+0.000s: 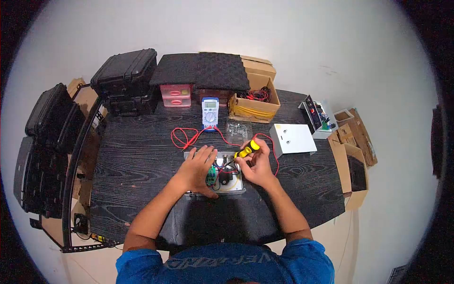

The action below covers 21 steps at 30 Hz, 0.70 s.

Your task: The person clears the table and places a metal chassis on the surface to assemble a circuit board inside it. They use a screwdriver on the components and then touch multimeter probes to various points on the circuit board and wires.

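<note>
A shallow open metal case [235,188] lies on the table in front of me, holding a green circuit board [211,175], a black component [226,178] and thin wires. My left hand [195,171] spans the case's left part, fingers stretched over the far edge and thumb by the near edge, holding it. The palm hides part of the board. In my right hand [259,164] is a yellow-and-black screwdriver [246,149], gripped by its handle. Its shaft slants down and left into the case; I cannot make out what the tip touches.
Beyond the case stand a multimeter [210,113] with red leads [190,140] and a bag of small hardware [239,131]. A cardboard box of cables [254,108], a white cover [294,139] and another opened device [318,118] sit right. Black cases [125,75] and pink drawers [176,96] stand back left.
</note>
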Motion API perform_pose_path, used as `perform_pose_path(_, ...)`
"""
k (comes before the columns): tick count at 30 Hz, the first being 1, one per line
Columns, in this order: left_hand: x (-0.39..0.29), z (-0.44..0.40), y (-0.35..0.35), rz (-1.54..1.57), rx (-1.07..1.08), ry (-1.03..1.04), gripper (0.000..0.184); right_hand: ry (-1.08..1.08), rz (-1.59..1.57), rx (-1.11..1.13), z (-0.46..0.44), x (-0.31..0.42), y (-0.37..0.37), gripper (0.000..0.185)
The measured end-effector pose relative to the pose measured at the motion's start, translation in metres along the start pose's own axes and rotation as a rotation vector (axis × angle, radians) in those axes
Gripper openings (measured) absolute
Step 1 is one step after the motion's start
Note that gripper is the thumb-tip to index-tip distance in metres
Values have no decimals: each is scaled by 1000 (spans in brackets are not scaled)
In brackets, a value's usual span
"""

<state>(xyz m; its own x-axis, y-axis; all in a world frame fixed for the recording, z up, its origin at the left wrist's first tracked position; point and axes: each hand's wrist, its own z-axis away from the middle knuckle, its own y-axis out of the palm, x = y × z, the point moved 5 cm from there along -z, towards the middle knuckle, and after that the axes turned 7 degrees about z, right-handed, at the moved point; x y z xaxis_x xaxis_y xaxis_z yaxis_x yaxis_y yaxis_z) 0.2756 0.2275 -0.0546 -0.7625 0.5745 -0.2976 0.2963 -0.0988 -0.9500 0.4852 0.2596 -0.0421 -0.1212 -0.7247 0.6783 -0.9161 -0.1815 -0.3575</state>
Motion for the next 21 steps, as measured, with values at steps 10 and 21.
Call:
perform_pose_path(10,3,-1,5,-37,11,-1,150,-94,260,-23,5,4,6,85)
perform_pose_path(21,2,0,3,6,-33,14,149,-35,347,-59,-8,11,12,79)
